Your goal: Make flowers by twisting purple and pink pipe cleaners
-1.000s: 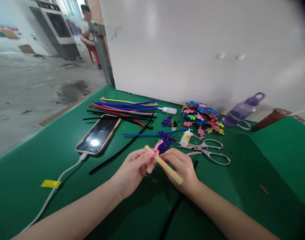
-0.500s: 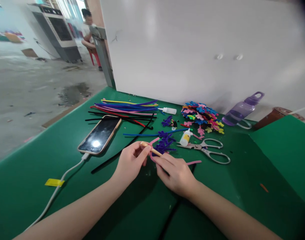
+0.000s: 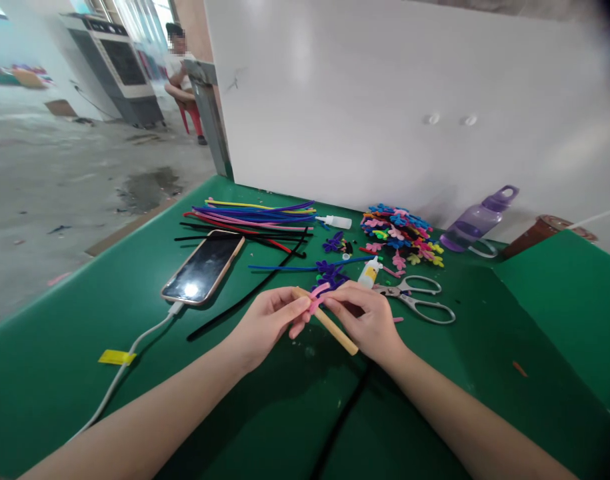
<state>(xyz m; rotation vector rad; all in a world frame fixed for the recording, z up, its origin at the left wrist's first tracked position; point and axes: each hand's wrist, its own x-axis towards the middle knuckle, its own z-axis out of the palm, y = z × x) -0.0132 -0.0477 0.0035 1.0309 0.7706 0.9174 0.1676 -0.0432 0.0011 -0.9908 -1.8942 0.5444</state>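
Note:
My left hand [image 3: 277,319] is closed on a wooden stick [image 3: 339,333], which slants down to the right with its lower end free. A pink pipe cleaner [image 3: 319,293] wraps around the stick near my left fingertips. My right hand [image 3: 367,317] pinches the pink pipe cleaner just right of the stick. Purple pipe-cleaner flowers [image 3: 329,270] lie right behind my hands. A small glue bottle [image 3: 369,272] and grey-handled scissors [image 3: 419,297] rest beyond my right hand, which partly hides both.
Straight pipe cleaners [image 3: 255,215] lie at the back left by a charging phone [image 3: 205,267]. Another glue bottle [image 3: 337,222] lies near a pile of colourful flowers [image 3: 399,230]. A purple water bottle [image 3: 477,220] and brown cup [image 3: 545,233] stand at right. A person [image 3: 179,73] sits far off.
My right hand has moved off the stick to the pink pipe cleaner. The stick's lower end now shows, tilted more steeply. The view has shifted slightly.

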